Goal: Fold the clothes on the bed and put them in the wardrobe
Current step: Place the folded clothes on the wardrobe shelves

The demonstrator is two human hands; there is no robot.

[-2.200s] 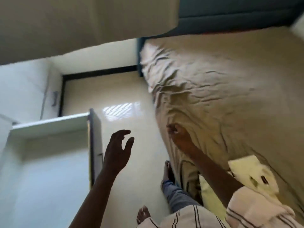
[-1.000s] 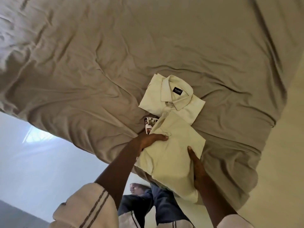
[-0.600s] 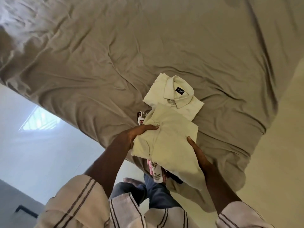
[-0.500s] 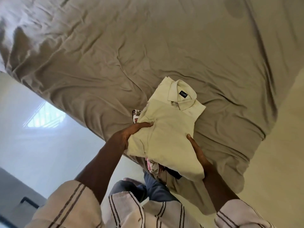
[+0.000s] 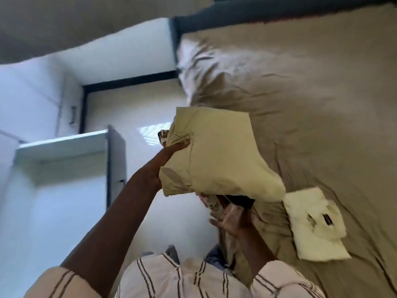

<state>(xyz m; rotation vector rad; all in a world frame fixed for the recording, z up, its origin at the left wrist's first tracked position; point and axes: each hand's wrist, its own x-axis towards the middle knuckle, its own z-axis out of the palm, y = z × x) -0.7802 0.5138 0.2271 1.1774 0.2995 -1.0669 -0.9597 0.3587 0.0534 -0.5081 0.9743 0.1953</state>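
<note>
Up goes the stack of folded clothes [image 5: 219, 151], held in the air above the near-left edge of the bed [image 5: 311, 93]; the top piece is a soft pale-green shirt, folded to a rough rectangle with a sagging near corner; a floral patterned cloth [image 5: 211, 202] peeks out beneath, and a dark garment [image 5: 240, 200] sits under that. The left hand [image 5: 169, 154] grips the stack's left side, thumb curled over the green cloth; the right hand [image 5: 231, 220] props the underside, fingers spread, blurred with motion. To the right, a cream collared shirt [image 5: 315, 226] lies folded flat on the bed, a small dark label on its collar; the taupe sheet is heavily creased. On the left stands the white wardrobe, its flat shelf [image 5: 62, 145] bare and its door [image 5: 116, 160] edge-on; glossy pale floor tiles [image 5: 133, 108] run between wardrobe and bed.
</note>
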